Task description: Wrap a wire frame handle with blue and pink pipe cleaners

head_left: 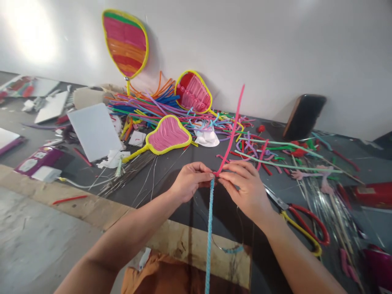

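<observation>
My left hand [190,181] pinches the top of a light blue pipe cleaner [210,232], which looks twisted and hangs straight down towards me. Between the fingertips of my right hand [245,188] is the lower end of a pink pipe cleaner [233,130]; its long free part rises up and slightly right. Both sets of fingertips almost meet where pink and blue come together, and the fingers partly hide that join. Scissors [301,222] with red and yellow handles lie beside my right wrist.
Yellow-rimmed paddle shapes, one pink [170,136], lie or lean towards the wall. Behind them spreads a heap of coloured pipe cleaners [147,104]. A phone [304,116] leans at the back right. Thin wires [122,181] and a white board [94,130] are on the left.
</observation>
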Demonstrator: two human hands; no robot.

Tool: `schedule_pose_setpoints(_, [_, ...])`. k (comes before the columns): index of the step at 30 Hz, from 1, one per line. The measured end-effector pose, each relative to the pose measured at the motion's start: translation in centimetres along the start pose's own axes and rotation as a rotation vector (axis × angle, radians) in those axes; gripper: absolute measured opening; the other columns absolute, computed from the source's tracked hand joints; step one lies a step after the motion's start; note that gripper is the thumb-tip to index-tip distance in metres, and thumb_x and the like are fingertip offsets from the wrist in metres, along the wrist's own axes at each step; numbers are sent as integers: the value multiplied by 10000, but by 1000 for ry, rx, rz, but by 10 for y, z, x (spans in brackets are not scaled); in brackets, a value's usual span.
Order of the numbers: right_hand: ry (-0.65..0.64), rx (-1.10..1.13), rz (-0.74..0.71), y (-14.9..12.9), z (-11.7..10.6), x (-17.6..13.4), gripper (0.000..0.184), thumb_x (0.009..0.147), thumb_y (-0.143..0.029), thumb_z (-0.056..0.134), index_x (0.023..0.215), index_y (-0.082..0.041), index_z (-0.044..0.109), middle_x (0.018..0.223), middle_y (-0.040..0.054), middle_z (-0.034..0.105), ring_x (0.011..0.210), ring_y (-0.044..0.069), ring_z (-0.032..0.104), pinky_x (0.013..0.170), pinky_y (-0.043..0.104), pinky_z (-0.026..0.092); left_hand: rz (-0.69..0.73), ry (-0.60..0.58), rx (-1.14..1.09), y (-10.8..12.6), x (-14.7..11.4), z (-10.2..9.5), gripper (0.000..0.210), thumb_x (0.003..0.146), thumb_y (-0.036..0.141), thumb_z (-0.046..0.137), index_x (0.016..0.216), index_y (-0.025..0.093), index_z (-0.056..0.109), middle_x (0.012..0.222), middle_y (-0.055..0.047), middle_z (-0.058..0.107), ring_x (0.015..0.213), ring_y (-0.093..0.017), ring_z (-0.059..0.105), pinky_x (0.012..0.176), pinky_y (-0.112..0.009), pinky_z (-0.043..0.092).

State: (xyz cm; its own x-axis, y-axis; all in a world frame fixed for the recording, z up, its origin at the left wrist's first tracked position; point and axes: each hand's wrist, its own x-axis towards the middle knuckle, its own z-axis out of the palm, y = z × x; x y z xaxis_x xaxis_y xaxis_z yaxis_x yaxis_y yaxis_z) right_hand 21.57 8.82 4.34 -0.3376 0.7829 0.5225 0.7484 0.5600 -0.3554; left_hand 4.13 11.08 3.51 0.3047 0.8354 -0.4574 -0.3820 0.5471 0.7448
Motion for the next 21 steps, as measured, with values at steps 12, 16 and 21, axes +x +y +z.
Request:
schedule_pose_setpoints(12, [124, -274, -293, 4, -4, -4, 197, 750, -150, 693, 908, -269, 683, 954, 33, 648, 924, 216, 479, 792, 354, 466, -25, -16, 7, -2, 0, 1, 270, 512, 199, 815, 637, 109, 594, 578, -7, 649, 534, -117, 630, 541, -220, 515])
schedule_pose_setpoints(16, [146, -302, -322, 6, -4, -5, 182, 754, -159, 694, 881, -290, 685, 978, 10, 648, 919, 201, 483, 811, 336, 459, -35, -25, -6, -2, 0, 2, 283, 504, 206, 818, 624, 108, 582, 565, -7, 642, 531, -125, 631, 539, -232, 515])
schedule_pose_setpoints(21, [116, -309, -407, 6, -9, -3, 182, 742, -170, 707, 895, -265, 679, 1058, -14, 668, 1036, 233, 476, 893, 383, 430, -38, -35, 15, -6, 0, 2, 277, 519, 205, 812, 624, 112, 573, 564, 5, 626, 522, -108, 612, 538, -232, 509])
